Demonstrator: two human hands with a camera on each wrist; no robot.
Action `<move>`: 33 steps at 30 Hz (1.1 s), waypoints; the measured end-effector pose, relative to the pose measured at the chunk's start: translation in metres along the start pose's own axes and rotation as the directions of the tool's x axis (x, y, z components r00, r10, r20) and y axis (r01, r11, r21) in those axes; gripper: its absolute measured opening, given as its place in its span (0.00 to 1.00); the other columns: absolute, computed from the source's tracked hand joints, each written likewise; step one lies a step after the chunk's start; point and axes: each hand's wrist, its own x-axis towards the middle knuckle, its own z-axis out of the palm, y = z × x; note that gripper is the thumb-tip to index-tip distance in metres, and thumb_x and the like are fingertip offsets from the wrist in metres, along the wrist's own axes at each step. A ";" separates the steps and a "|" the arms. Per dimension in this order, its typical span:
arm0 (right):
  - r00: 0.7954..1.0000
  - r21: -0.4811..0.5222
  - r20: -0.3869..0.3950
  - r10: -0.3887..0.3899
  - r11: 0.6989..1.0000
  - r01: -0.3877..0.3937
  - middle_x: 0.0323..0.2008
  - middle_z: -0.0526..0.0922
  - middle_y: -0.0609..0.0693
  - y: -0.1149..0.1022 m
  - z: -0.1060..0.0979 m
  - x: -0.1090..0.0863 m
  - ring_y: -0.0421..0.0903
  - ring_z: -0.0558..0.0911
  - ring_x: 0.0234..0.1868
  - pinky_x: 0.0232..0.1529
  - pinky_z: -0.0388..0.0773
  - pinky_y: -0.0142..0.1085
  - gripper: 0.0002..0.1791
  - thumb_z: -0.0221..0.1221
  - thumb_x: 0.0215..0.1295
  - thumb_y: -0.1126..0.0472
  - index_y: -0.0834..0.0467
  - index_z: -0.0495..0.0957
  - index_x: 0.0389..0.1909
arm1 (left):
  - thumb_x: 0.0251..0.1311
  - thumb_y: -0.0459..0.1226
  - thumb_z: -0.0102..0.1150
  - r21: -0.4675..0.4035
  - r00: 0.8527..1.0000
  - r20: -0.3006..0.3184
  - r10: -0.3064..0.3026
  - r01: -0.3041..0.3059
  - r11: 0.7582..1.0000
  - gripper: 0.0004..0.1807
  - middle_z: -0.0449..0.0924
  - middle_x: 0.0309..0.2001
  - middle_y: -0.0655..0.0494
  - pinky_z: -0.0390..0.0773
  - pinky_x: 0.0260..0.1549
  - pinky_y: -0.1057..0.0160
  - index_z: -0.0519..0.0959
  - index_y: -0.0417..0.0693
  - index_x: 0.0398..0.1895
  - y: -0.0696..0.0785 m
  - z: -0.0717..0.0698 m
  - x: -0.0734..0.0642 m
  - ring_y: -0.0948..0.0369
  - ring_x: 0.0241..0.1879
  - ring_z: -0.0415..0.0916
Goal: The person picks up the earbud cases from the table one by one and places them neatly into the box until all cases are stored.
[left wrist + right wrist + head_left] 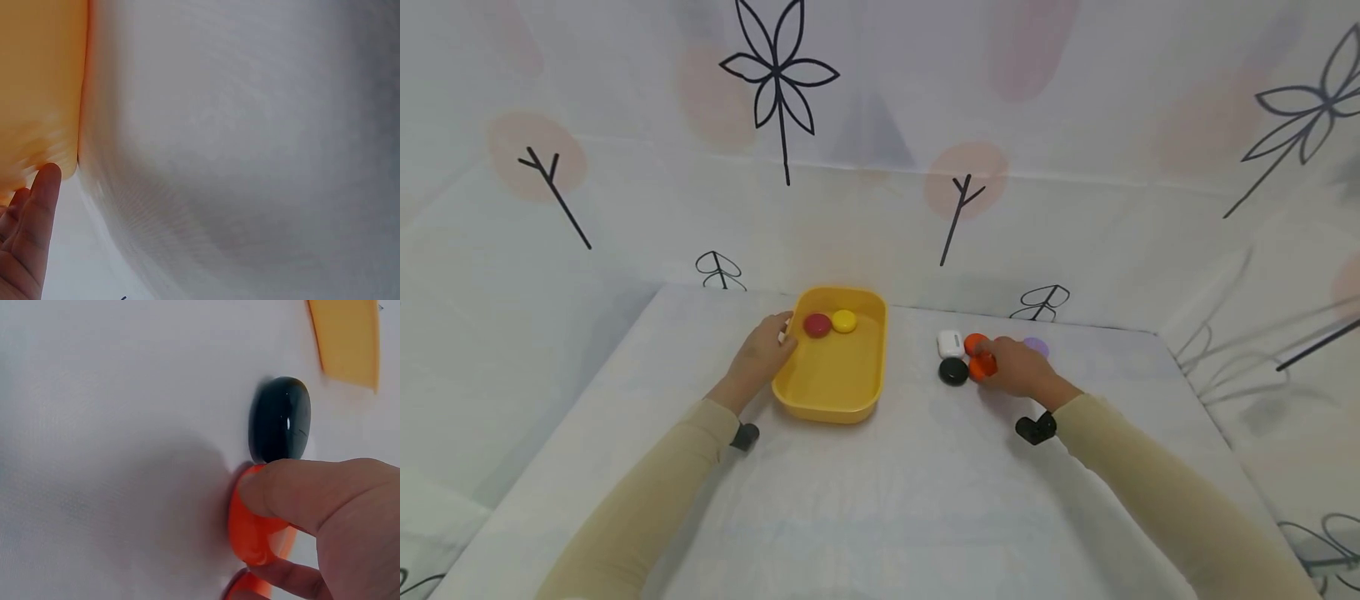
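Note:
My left hand (pixel 762 354) is at the left side of a yellow tray (pixel 827 412), its fingers extended against the outer wall (pixel 40 75). Inside the tray, near the far end, lie a dark red rounded disc (pixel 817 325) and a yellow rounded disc (pixel 845 321). To the right, my right hand (pixel 1018 367) pinches a glossy orange rounded disc (pixel 250 531) between thumb and finger. Beside it on the table is a glossy black disc (pixel 953 372). Just behind lies another orange disc (pixel 975 343), and a purple disc (pixel 1037 347) is partly hidden behind the hand.
A small white rounded case (pixel 951 343) lies behind the black disc. White cloth covers the table (pixel 880 517). A patterned cloth backdrop (pixel 865 217) rises right behind the table's far edge. A dark band (pixel 1036 428) shows at my right wrist.

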 end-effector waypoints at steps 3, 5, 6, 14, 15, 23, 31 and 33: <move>1.000 0.010 -0.004 0.002 1.000 -0.002 0.48 0.71 0.57 0.001 0.002 0.001 0.52 0.71 0.43 0.38 0.74 0.44 0.28 0.60 0.49 0.52 0.50 0.69 0.55 | 0.56 0.44 0.40 -0.003 1.000 0.001 -0.002 0.002 1.000 0.31 0.63 0.57 0.49 0.66 0.55 0.53 0.53 0.52 0.65 0.000 0.000 -0.001 0.54 0.50 0.65; 1.000 0.003 -0.013 0.005 1.000 -0.005 0.48 0.72 0.56 0.001 0.004 0.001 0.51 0.71 0.42 0.38 0.75 0.44 0.28 0.60 0.49 0.51 0.50 0.69 0.54 | 0.56 0.44 0.40 -0.005 1.000 0.001 -0.005 0.005 1.000 0.30 0.63 0.57 0.49 0.65 0.55 0.53 0.53 0.52 0.65 0.001 0.000 -0.002 0.54 0.51 0.64; 1.000 0.004 -0.018 0.008 1.000 -0.008 0.47 0.72 0.56 0.002 0.005 0.001 0.51 0.71 0.42 0.37 0.75 0.44 0.29 0.61 0.49 0.51 0.49 0.68 0.55 | 0.57 0.44 0.40 -0.006 1.000 0.002 -0.006 0.006 1.000 0.30 0.63 0.57 0.49 0.66 0.55 0.53 0.53 0.52 0.65 0.001 0.000 -0.003 0.55 0.51 0.65; 0.999 0.015 -0.049 0.009 1.000 -0.008 0.45 0.73 0.53 0.002 0.006 -0.001 0.50 0.72 0.42 0.36 0.75 0.42 0.31 0.61 0.48 0.52 0.51 0.65 0.56 | 0.57 0.44 0.41 -0.006 1.000 -0.001 -0.008 0.008 1.000 0.30 0.64 0.57 0.49 0.66 0.55 0.53 0.54 0.52 0.65 0.002 0.001 -0.004 0.55 0.50 0.65; 0.999 0.013 -0.053 0.007 1.000 -0.006 0.45 0.73 0.53 0.002 0.006 -0.001 0.49 0.72 0.42 0.36 0.74 0.41 0.31 0.61 0.48 0.52 0.51 0.65 0.55 | 0.57 0.44 0.41 -0.007 1.000 -0.004 -0.006 0.006 1.000 0.30 0.64 0.57 0.49 0.66 0.55 0.53 0.54 0.52 0.65 0.002 0.000 -0.004 0.55 0.50 0.65; 0.995 0.014 -0.099 -0.032 0.999 0.033 0.40 0.74 0.53 0.002 0.003 0.001 0.47 0.72 0.34 0.28 0.71 0.33 0.28 0.59 0.47 0.45 0.52 0.69 0.50 | 0.57 0.44 0.40 0.001 1.000 -0.007 -0.003 0.003 1.000 0.30 0.64 0.57 0.49 0.67 0.54 0.53 0.54 0.52 0.65 0.001 0.000 -0.002 0.54 0.50 0.65; 0.991 0.102 -0.135 -0.008 0.995 0.022 0.42 0.74 0.52 -0.007 -0.008 0.002 0.48 0.72 0.38 0.32 0.73 0.37 0.26 0.57 0.46 0.48 0.53 0.71 0.49 | 0.57 0.45 0.40 -0.009 1.000 0.004 -0.018 0.018 1.000 0.30 0.63 0.57 0.49 0.66 0.55 0.53 0.53 0.52 0.65 0.001 0.000 -0.001 0.54 0.51 0.64; 0.989 0.126 -0.150 -0.010 0.992 0.029 0.44 0.74 0.53 -0.010 -0.010 0.002 0.49 0.73 0.40 0.35 0.74 0.40 0.25 0.57 0.48 0.48 0.53 0.71 0.48 | 0.57 0.45 0.41 -0.009 1.000 0.004 -0.019 0.019 1.000 0.30 0.63 0.57 0.49 0.66 0.55 0.53 0.53 0.52 0.65 0.001 0.000 -0.002 0.54 0.51 0.65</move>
